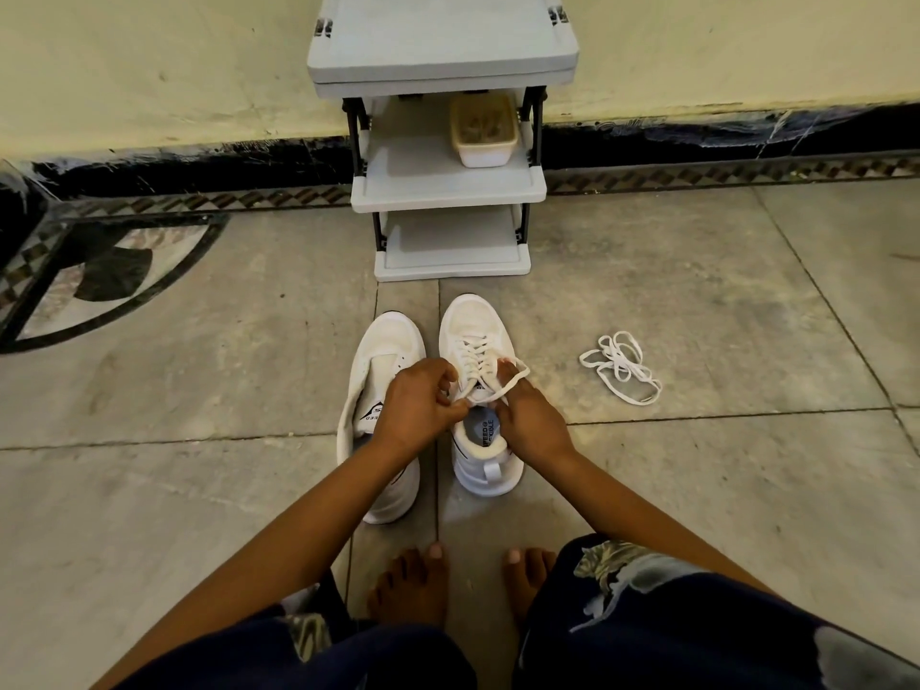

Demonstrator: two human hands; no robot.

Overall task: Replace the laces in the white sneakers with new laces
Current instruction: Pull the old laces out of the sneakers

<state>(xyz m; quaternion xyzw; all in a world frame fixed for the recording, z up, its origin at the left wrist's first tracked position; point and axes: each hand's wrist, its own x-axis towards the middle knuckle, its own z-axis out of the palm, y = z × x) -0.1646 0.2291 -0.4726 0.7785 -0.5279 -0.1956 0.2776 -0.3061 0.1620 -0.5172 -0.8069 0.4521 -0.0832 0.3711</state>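
Two white sneakers stand side by side on the floor, toes pointing away from me. The right sneaker (480, 341) has a white lace (517, 376) threaded through its eyelets. My left hand (418, 405) pinches one end of that lace over the shoe's tongue. My right hand (527, 420) holds the other part of the lace, which forms a loop around its fingers. The left sneaker (386, 351) shows no lace in its eyelets and is partly hidden by my left hand and forearm. A loose white lace (622, 368) lies tangled on the floor to the right.
A grey plastic shelf rack (448, 191) stands against the wall just beyond the sneakers, with a white container (485, 136) on its middle shelf. My bare feet (413, 585) and knees are at the bottom. Grey tiled floor (199, 390) spreads to both sides.
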